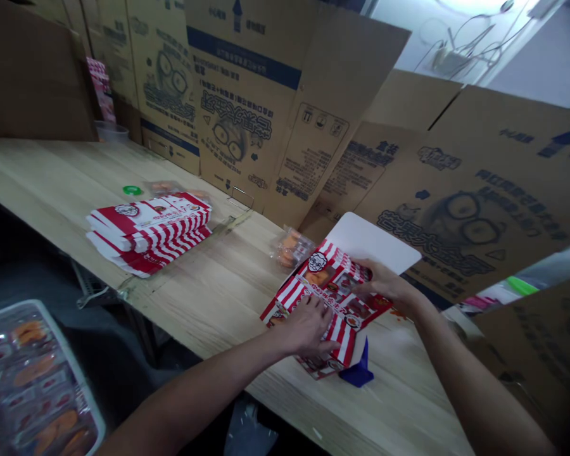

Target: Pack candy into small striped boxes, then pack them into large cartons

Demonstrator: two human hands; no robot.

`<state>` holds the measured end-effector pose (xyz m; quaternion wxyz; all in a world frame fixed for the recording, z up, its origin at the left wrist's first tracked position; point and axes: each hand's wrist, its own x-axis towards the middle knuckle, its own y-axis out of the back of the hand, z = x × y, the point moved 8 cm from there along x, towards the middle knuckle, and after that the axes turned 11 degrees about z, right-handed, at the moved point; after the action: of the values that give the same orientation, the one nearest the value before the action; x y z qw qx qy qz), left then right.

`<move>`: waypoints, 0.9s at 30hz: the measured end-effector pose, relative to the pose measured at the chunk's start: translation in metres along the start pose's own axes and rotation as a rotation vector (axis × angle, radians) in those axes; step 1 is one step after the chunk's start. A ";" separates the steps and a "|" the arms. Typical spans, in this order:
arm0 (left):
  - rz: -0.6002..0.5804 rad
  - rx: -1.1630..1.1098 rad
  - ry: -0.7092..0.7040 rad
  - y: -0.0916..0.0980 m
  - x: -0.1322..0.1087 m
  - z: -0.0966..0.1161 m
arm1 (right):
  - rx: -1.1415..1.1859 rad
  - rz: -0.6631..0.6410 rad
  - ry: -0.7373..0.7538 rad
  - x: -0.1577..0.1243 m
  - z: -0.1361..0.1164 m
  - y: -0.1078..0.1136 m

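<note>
A red-and-white striped printed carton [325,297] lies partly folded on the wooden table [209,304], with a white card panel [373,240] rising behind it. My left hand [306,326] presses down on its near side, fingers spread. My right hand [384,285] grips its far right edge. A small clear bag of orange snacks [291,248] lies just beyond the carton. A blue triangular piece [357,370] pokes out from under its near corner.
A stack of flat striped cartons [147,234] lies to the left, with a green ring [132,190] behind it. Printed cardboard sheets [247,95] stand along the table's far side. A tray of packaged snacks [33,380] sits low at the left, below the table's near edge.
</note>
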<state>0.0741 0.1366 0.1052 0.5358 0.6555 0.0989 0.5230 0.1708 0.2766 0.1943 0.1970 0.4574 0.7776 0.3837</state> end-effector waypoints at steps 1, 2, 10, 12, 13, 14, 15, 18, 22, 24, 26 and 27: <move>0.000 -0.001 -0.003 0.000 0.000 0.000 | -0.035 0.009 0.031 -0.001 0.000 -0.002; 0.005 0.001 -0.004 0.001 0.000 0.000 | -0.073 0.012 0.059 -0.002 0.000 -0.005; 0.051 0.015 -0.004 0.003 -0.001 0.000 | -0.396 -0.016 0.173 -0.010 0.034 -0.062; 0.086 -0.022 0.002 0.005 -0.001 0.000 | -0.434 -0.020 0.205 -0.013 0.042 -0.075; 0.114 -0.066 0.007 0.007 -0.001 -0.001 | -0.465 -0.007 0.210 -0.014 0.044 -0.080; 0.142 -0.113 0.012 0.011 -0.002 -0.002 | -0.502 0.015 0.208 -0.014 0.045 -0.083; 0.174 -0.164 0.017 0.017 -0.003 -0.004 | -0.539 0.044 0.199 -0.014 0.045 -0.086; 0.383 -0.292 0.047 0.052 -0.011 -0.019 | -0.606 0.055 0.131 -0.013 0.042 -0.099; 0.682 -0.482 0.374 0.088 -0.029 -0.088 | -0.628 -0.059 0.022 -0.012 0.044 -0.125; 0.667 -0.682 0.673 0.072 -0.037 -0.131 | -0.625 -0.068 0.007 -0.011 0.044 -0.131; 0.566 -0.973 0.959 0.037 -0.043 -0.159 | -0.613 -0.073 0.008 -0.012 0.043 -0.133; 0.502 -1.095 1.055 0.019 -0.044 -0.165 | -0.608 -0.072 0.012 -0.012 0.042 -0.132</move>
<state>-0.0836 0.1977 0.0752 0.5305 -0.0317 -0.0820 0.8431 0.1302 0.2453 0.0647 0.3336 0.3476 0.6440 0.5942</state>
